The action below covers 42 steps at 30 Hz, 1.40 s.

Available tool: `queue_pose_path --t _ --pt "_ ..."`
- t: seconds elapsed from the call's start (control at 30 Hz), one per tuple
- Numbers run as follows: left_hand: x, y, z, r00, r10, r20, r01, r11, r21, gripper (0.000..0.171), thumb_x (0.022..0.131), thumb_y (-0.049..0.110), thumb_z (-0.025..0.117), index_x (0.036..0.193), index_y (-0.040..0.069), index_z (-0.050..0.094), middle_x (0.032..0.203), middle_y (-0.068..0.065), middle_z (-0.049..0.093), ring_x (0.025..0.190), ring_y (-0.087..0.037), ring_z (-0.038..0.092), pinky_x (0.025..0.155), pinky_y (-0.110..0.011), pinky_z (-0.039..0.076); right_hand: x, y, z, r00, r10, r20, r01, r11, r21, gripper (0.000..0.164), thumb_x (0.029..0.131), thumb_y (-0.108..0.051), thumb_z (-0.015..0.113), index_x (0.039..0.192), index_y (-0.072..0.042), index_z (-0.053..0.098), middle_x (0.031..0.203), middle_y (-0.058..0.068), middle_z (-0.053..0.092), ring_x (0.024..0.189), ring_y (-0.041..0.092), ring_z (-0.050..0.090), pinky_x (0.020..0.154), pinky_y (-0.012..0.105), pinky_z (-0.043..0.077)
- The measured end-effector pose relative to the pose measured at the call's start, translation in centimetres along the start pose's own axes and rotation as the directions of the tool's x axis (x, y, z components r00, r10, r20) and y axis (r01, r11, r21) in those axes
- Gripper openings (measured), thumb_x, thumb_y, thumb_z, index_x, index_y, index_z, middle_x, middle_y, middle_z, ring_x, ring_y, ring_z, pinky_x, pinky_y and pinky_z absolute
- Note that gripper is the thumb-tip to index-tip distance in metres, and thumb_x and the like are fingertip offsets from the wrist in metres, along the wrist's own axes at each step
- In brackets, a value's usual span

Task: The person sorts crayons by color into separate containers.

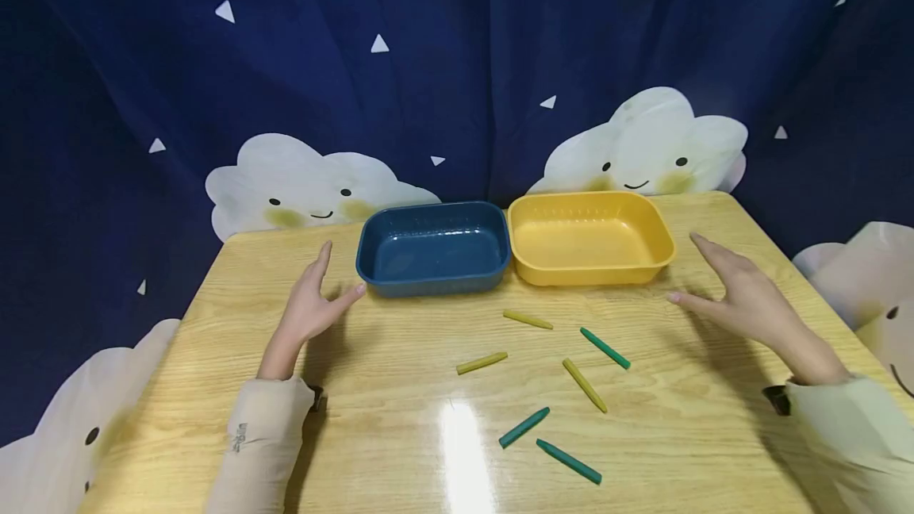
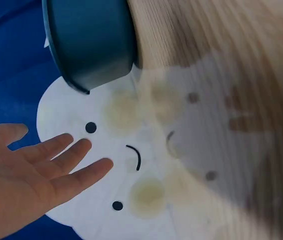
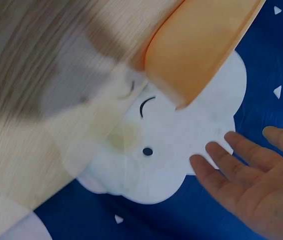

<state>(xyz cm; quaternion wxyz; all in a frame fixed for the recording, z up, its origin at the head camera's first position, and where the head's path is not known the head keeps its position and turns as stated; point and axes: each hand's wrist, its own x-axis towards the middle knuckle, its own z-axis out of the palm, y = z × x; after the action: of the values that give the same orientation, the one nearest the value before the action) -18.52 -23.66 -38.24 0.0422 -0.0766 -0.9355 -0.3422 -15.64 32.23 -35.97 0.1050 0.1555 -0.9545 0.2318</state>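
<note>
Two plastic bins stand side by side at the back of the table: a dark blue bin [image 1: 439, 286] and a yellow bin [image 1: 593, 276]. My left hand [image 1: 314, 308] is raised left of the blue bin, its fingers spread and holding nothing. To the right of the yellow bin hovers my right hand [image 1: 750, 300], likewise spread and not touching it. In front of the bins lie several crayons, among them a yellow crayon [image 1: 528, 320], another yellow crayon [image 1: 481, 363], a green crayon [image 1: 604, 348] and a darker green crayon [image 1: 569, 462]. Both palms show in the wrist views.
The wooden table [image 1: 385, 450] has a bright glare spot near its front. Behind it hangs a dark blue curtain [image 1: 428, 86] with white clouds and small triangles. The table's right edge runs just beyond the right hand.
</note>
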Motion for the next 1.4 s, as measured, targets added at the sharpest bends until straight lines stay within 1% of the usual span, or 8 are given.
queue_pose_path --t 0.17,0.37,0.57,0.77,0.87,1.13,1.23,1.4 --pt "1.1 -0.1 0.6 0.998 -0.031 0.057 0.036 0.997 -0.073 0.089 0.085 0.042 0.06 0.148 0.011 0.004 0.143 -0.027 0.024 0.122 -0.045 0.034 0.094 -0.056 0.032 -0.1 -0.9 0.6 0.999 -0.021 0.032 0.02 0.999 0.03 0.086 0.075 -0.029 0.075 0.142 -0.002 0.028 0.13 0.03 0.041 0.108 0.047 0.044 0.079 0.059 0.038" --pt "2.2 -0.1 1.3 0.993 -0.068 0.097 0.079 0.99 -0.114 0.091 0.084 0.046 0.06 0.148 0.014 0.002 0.141 -0.026 0.028 0.121 -0.044 0.037 0.094 -0.054 0.034 -0.2 -1.7 1.3 0.987 -0.157 0.038 0.155 0.986 0.057 0.079 0.074 -0.021 0.077 0.14 -0.006 0.036 0.112 0.019 0.056 0.092 0.031 0.056 0.065 0.045 0.049" --pt "2.8 0.2 1.6 0.991 -0.078 0.11 0.09 0.99 -0.111 0.092 0.084 0.045 0.061 0.148 0.012 0.003 0.136 -0.025 0.036 0.119 -0.042 0.04 0.095 -0.052 0.034 -0.2 -2.8 2.5 0.95 -0.307 0.058 0.3 0.948 0.105 0.075 0.07 -0.015 0.079 0.135 -0.006 0.044 0.101 0.004 0.059 0.084 0.017 0.057 0.062 0.031 0.049" --pt "3.2 0.3 2.1 0.989 -0.085 0.122 0.099 0.989 -0.112 0.094 0.082 0.047 0.062 0.147 0.009 0.005 0.13 -0.023 0.042 0.115 -0.038 0.045 0.092 -0.05 0.038 -0.3 -3.8 3.8 0.911 -0.403 0.088 0.376 0.899 0.225 0.074 0.067 -0.014 0.08 0.133 -0.01 0.047 0.099 -0.002 0.058 0.079 0.014 0.056 0.059 0.028 0.048" --pt "3.4 0.2 2.3 0.988 -0.088 0.128 0.103 0.987 -0.12 0.095 0.082 0.047 0.063 0.147 0.007 0.006 0.129 -0.023 0.042 0.112 -0.037 0.047 0.089 -0.048 0.041 -0.3 -4.3 4.6 0.884 -0.454 0.117 0.406 0.866 0.292 0.074 0.068 -0.016 0.08 0.133 -0.009 0.047 0.098 -0.003 0.058 0.078 0.014 0.056 0.058 0.027 0.046" --pt "3.8 0.3 2.4 0.987 -0.078 0.14 0.094 0.989 -0.113 0.095 0.082 0.039 0.066 0.144 -0.002 0.008 0.132 -0.027 0.036 0.106 -0.037 0.05 0.085 -0.045 0.043 -0.3 -5.3 6.2 0.809 -0.561 0.173 0.457 0.787 0.414 0.074 0.07 -0.019 0.078 0.134 -0.007 0.045 0.092 -0.001 0.055 0.068 0.012 0.048 0.053 0.023 0.041" --pt "4.0 0.3 2.6 0.989 -0.068 0.133 0.081 0.992 -0.099 0.094 0.08 0.036 0.069 0.144 -0.003 0.012 0.131 -0.027 0.036 0.105 -0.037 0.049 0.085 -0.045 0.043 -0.3 -5.6 6.5 0.792 -0.576 0.201 0.447 0.772 0.452 0.074 0.07 -0.02 0.078 0.135 -0.007 0.045 0.09 -0.002 0.053 0.065 0.013 0.044 0.051 0.022 0.039" --pt "4.1 0.2 2.8 0.991 -0.054 0.123 0.063 0.995 -0.073 0.093 0.079 0.034 0.07 0.143 -0.004 0.015 0.126 -0.028 0.038 0.104 -0.037 0.048 0.084 -0.046 0.042 -0.5 -6.1 7.2 0.764 -0.59 0.262 0.431 0.768 0.474 0.074 0.073 -0.024 0.075 0.137 -0.007 0.042 0.088 -0.001 0.053 0.068 0.014 0.044 0.054 0.023 0.041"
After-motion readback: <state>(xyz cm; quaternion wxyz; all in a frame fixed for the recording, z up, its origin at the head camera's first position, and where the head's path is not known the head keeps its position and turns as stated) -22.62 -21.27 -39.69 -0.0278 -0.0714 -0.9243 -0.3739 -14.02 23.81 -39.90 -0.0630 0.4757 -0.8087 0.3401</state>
